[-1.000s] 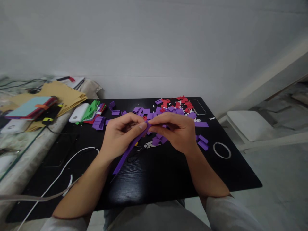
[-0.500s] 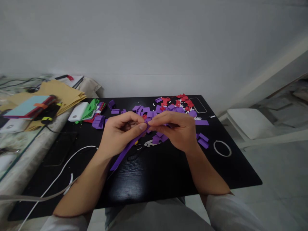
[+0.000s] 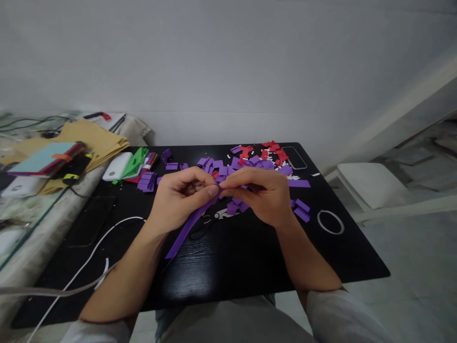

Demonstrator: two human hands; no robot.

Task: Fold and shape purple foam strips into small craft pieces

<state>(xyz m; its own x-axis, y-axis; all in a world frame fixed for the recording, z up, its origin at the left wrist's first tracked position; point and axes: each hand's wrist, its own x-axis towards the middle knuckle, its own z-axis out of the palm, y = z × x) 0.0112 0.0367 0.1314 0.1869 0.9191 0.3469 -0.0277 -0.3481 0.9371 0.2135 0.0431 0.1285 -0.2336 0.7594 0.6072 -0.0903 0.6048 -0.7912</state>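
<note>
Between my two hands is a long purple paper strip [image 3: 186, 228], its free end hanging down to the left over the black table. My left hand [image 3: 183, 193] pinches the strip near its upper end with thumb and index finger. At that same end my right hand [image 3: 262, 193] is closed in a pinch, fingertips touching or almost touching the left thumb. Behind the hands lies a heap of purple paper pieces [image 3: 228, 170], partly covered by them. Scissors [image 3: 221, 214] rest on the table just below the hands, beside more purple pieces.
Red paper pieces [image 3: 280, 153] and white scraps lie at the back right. A ring [image 3: 330, 222] sits at right. At left are green paper strips [image 3: 134, 163], a white device [image 3: 116, 166], a dark phone-like slab [image 3: 91, 221] and a white cable [image 3: 102, 240].
The strip's free end has swung slightly down and to the right. Both hands keep their pinch in nearly the same place.
</note>
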